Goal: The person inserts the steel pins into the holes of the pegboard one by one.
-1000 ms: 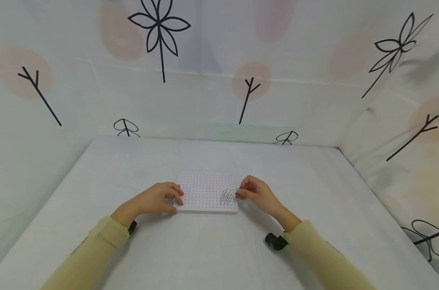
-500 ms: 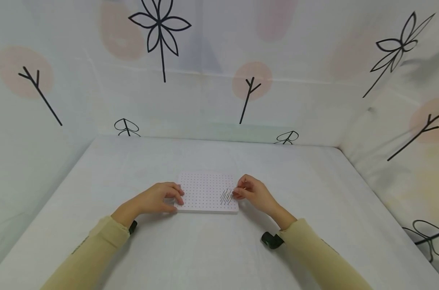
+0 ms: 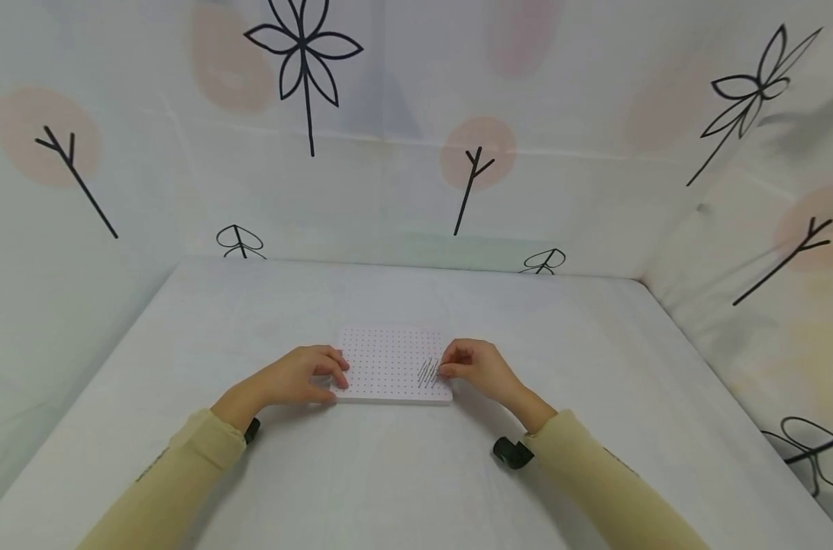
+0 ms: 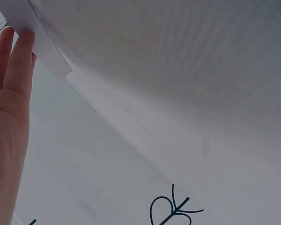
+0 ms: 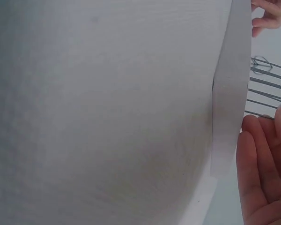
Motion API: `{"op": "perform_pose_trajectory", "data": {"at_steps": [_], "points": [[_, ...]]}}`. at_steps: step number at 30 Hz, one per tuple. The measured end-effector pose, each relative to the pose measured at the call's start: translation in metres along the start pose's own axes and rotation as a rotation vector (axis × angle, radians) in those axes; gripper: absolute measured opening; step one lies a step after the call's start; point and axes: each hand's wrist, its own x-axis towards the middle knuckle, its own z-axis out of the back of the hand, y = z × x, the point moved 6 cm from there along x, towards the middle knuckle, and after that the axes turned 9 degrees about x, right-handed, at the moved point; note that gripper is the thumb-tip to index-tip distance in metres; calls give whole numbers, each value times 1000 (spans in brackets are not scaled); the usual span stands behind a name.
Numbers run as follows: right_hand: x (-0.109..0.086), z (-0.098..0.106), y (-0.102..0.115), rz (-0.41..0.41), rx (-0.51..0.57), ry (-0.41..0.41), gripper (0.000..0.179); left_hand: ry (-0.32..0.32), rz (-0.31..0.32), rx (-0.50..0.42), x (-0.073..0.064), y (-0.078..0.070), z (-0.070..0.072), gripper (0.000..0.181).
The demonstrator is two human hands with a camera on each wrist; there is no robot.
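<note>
A white pegboard [image 3: 389,359], a flat slab with rows of small holes, lies on the table. Several thin metal pins [image 3: 427,372] stand upright in its right part; in the right wrist view the pins [image 5: 269,80] rise from its top face. My left hand [image 3: 302,376] holds the board's left edge, fingers over the top and thumb at the near corner. Over the right edge, my right hand [image 3: 481,370] pinches a pin beside the standing ones; its fingertips hide most of that pin. The left wrist view shows my left fingers [image 4: 19,61] against the board's side.
A white cloth covers the table [image 3: 389,473]. Behind it and at both sides hang pale curtains [image 3: 389,191] with black plant drawings. Dark wrist cameras, one of them the right camera [image 3: 512,453], sit under both sleeves.
My right hand has moved slightly left, from beside the board's right edge to over it, close to the pins. My left hand and the board have stayed in place.
</note>
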Motion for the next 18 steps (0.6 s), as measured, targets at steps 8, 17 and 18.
{"op": "perform_pose_trajectory", "data": {"at_steps": [8,17,18], "points": [[-1,1,0,-20,-11,4,15,-4,-7,4,1,2,-1,16],[-12,14,-7,-67,-73,-19,27,-11,34,-9,-3,3,-1,14],[-14,17,-8,-78,-76,-30,29,-24,43,4,-4,4,-1,14]]}}
